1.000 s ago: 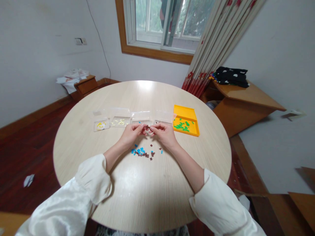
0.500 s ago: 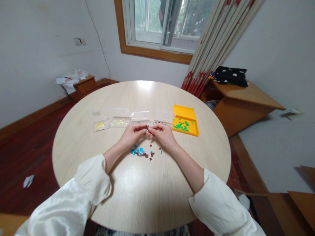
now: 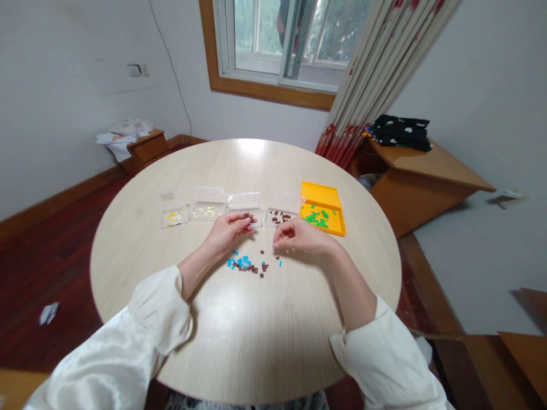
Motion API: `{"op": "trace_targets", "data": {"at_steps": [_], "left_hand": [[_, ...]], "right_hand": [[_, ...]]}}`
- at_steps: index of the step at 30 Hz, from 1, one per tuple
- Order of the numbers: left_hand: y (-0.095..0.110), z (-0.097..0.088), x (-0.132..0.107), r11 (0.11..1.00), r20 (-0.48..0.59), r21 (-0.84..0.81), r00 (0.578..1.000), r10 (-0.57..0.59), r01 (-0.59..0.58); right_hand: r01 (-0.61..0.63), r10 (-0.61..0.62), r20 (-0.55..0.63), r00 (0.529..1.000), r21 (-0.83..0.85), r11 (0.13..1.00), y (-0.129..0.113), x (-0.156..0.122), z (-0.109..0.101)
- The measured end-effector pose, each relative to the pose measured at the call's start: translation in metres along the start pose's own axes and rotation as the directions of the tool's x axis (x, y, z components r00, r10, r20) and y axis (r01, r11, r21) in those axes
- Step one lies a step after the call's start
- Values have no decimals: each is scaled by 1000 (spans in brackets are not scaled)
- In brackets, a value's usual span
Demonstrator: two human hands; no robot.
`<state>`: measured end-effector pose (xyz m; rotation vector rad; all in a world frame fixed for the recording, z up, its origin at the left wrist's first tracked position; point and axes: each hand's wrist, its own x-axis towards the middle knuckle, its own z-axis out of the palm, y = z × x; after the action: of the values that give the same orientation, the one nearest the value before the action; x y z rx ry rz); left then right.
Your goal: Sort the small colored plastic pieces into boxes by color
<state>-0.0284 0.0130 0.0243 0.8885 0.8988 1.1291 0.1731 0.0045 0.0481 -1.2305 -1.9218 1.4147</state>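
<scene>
My left hand [image 3: 228,230] is closed around several small brown building bricks [image 3: 249,217], in front of a clear plastic box [image 3: 244,200]. To its right, my right hand [image 3: 294,234] hovers over the table with thumb and fingertips pinched together; whatever may be between them is too small to make out. Just below the hands lies a loose pile of blue bricks [image 3: 239,262] and brown bricks [image 3: 254,269]. A few strays lie near it. Behind my right hand, a second clear box [image 3: 284,199] holds brown bricks.
An open yellow case [image 3: 337,228] with green bricks stands right of the clear boxes. Farther left are a clear box [image 3: 208,195] with pale yellow pieces and another box [image 3: 175,226] with yellow pieces. All rest on a round wooden table [image 3: 248,341].
My hands were together over the brown bricks and are now apart. The right hand has moved right and slightly down, uncovering the box of brown bricks. My left hand has stayed nearly in place.
</scene>
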Motion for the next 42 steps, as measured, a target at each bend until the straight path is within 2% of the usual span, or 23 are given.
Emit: {"op": "trace_targets", "data": {"at_steps": [3, 5, 12, 18, 23, 26, 29, 32, 35, 42], "left_hand": [[-1, 0, 0, 1000, 2, 23, 1000, -1, 1], [-3, 0, 0, 998, 5, 53, 1000, 15, -16], [-4, 2, 0, 978, -3, 180, 994, 109, -107], [-2, 3, -1, 979, -39, 168, 992, 121, -113], [-4, 1, 2, 980, -68, 159, 989, 134, -122], [-6, -1, 4, 979, -83, 152, 985, 152, -139], [-6, -2, 5, 978, -94, 146, 982, 163, -149], [-7, -3, 6, 980, -97, 134, 982, 159, -146], [-7, -3, 6, 981, -99, 131, 983, 156, -142], [-6, -3, 5, 980, -101, 134, 982, 162, -148]], "right_hand": [[-58, 72, 122, 990, -112, 992, 1, -6, -7], [-88, 112, 160, 981, -154, 984, 1, -5, -4], [-106, 149, 140, 979, -273, 956, -3, -2, 4], [-17, 55, 129, 990, -276, 961, -1, -4, 2], [14, -15, -13, 1000, -74, 997, 3, 0, 2], [83, -61, -228, 972, 89, 993, 6, 6, -1], [193, -92, -507, 857, 150, 970, 9, 12, -7], [243, -96, -665, 741, 132, 961, 12, 15, -13], [245, -68, -705, 706, 154, 957, 14, 15, -16], [237, -18, -678, 735, 232, 943, 16, 17, -14]]}}
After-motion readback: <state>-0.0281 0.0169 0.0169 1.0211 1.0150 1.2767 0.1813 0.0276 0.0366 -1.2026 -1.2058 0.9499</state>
